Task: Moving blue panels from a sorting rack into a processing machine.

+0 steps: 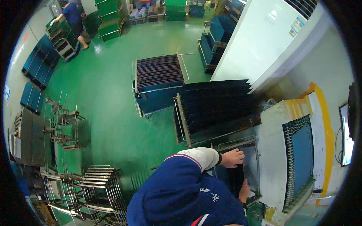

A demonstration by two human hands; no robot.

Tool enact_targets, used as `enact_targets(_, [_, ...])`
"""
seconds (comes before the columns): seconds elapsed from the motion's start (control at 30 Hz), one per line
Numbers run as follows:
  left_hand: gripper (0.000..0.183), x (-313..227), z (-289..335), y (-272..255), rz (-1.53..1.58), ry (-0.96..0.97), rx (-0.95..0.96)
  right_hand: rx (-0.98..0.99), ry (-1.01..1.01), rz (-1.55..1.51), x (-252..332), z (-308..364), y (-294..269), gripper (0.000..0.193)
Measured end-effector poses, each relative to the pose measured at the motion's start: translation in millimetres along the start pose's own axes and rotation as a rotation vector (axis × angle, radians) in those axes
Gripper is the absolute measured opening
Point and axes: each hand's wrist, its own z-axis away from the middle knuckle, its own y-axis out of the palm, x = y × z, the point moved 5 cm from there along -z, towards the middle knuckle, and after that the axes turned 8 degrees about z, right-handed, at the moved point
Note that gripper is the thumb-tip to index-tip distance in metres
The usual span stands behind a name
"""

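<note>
My left hand (232,158), below a white sleeve and a dark wristband, has its fingers curled over the far end of a dark, thin panel (236,176). My right hand (244,191) is at the near end of the same panel, its fingers partly hidden. The panel stands on edge in a metal-framed rack (258,158). My blue-clad shoulder and upper arm cover the rack's left part.
Beyond the rack stands another rack full of dark panels (218,107), then a third filled rack (160,73). A pale machine (271,124) with a blue panel (302,154) in its slot is at right. Empty metal frames (100,188) stand at left. A person (72,17) works far left.
</note>
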Motion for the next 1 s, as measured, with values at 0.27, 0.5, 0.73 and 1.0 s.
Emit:
enact_targets(0.27, [0.026,-2,-5,2,0.017,0.035,-0.019,0.233,0.289,-0.1,8,0,-18,0.066])
enact_targets(0.5, [0.028,-1,-13,5,0.091,-0.083,0.102,-0.078,0.168,0.014,10,5,-11,0.073])
enact_targets(0.73, [0.029,0,-17,4,0.139,-0.101,0.11,0.011,0.263,-0.061,17,-2,-29,0.075])
enact_targets(1.0, [0.035,6,-16,11,0.11,-0.102,0.122,0.0,0.36,-0.055,9,-10,-26,0.075])
